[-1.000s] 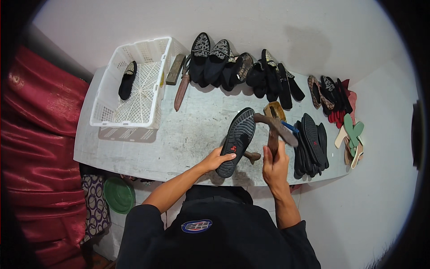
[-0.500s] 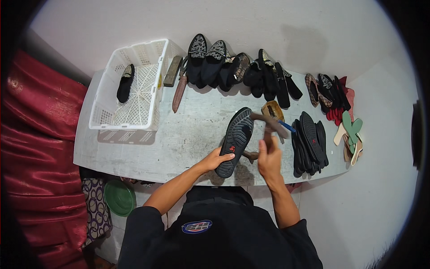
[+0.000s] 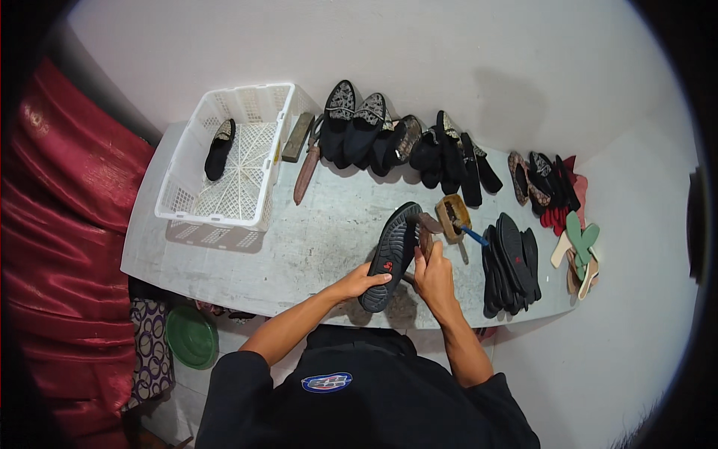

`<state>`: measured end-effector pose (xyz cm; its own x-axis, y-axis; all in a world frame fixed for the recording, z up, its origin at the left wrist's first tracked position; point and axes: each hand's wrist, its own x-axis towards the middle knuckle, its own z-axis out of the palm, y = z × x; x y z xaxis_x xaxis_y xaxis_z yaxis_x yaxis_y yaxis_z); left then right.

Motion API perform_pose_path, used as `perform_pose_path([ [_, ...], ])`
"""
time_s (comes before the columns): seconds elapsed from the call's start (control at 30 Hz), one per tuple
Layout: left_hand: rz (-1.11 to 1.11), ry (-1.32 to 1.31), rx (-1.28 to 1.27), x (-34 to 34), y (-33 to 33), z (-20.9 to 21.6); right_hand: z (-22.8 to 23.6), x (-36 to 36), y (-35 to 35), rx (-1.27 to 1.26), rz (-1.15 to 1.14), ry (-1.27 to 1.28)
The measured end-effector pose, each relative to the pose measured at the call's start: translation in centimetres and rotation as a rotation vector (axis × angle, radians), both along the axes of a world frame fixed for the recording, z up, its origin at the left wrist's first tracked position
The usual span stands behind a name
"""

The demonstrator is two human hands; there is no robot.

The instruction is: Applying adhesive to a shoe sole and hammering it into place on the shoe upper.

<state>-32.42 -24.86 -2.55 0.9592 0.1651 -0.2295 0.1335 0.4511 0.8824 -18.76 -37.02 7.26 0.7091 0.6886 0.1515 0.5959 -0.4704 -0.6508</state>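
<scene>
My left hand (image 3: 362, 283) grips a black shoe (image 3: 390, 258) near its heel end. The ridged sole, with a small red mark, faces up toward me. In my right hand (image 3: 434, 282) is a hammer (image 3: 428, 222), its brownish head against or very close to the shoe's right edge by the toe; exact contact cannot be made out. Part of a dark support shows beneath the shoe, mostly hidden. Right of the hammer stands a small yellowish box (image 3: 449, 215) with a blue-handled tool (image 3: 474, 236) leaning on it. Farther right lies a bunch of black soles (image 3: 514, 258).
At the left of the grey table (image 3: 299, 247) stands a white plastic basket (image 3: 213, 217) holding one black shoe (image 3: 219, 152). A sharpening block (image 3: 298, 138) and a brown-sheathed knife (image 3: 307, 176) lie beside it. Patterned shoes (image 3: 366, 131) line the wall. Green and cream insoles (image 3: 581, 239) sit far right.
The hammer has come down and left from above the box to the shoe's edge. The shoe has turned slightly on its side. The whole view has shifted a little.
</scene>
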Motion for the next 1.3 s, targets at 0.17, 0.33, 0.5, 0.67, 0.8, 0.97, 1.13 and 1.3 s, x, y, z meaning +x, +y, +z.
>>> perform_pose_path([
  [0.17, -0.004, 0.002, 0.049, -0.6, -0.3, -0.5, 3.7, 2.0, 0.5, -0.022, 0.055, 0.037],
  [0.33, -0.006, -0.01, 0.057, -0.3, 0.6, -0.7, 5.9, 1.7, 1.7, 0.222, -0.04, 0.012],
  [0.5, -0.057, 0.012, 0.071, 0.0, 0.7, 0.0, 1.2, 2.4, 1.0, 0.052, 0.062, -0.049],
  [0.67, -0.008, 0.007, 0.06, -0.2, 0.2, -1.1, 4.7, 2.3, 1.3, 0.057, 0.042, 0.086],
  [0.8, -0.041, 0.018, 0.03, -0.3, 0.5, -1.2, 4.5, 1.1, 1.3, 0.206, 0.008, 0.113],
  [0.97, -0.041, 0.006, 0.057, 0.2, 0.2, -0.2, 1.6, 2.2, 0.8, 0.034, 0.062, -0.013],
  [1.13, -0.012, 0.0, 0.095, -0.2, 0.2, -0.9, 6.0, 2.0, 1.2, 0.086, 0.068, 0.181],
  [1.3, -0.07, 0.012, 0.057, 0.0, 0.3, -0.5, 2.8, 0.1, 0.9, 0.303, 0.05, -0.013],
])
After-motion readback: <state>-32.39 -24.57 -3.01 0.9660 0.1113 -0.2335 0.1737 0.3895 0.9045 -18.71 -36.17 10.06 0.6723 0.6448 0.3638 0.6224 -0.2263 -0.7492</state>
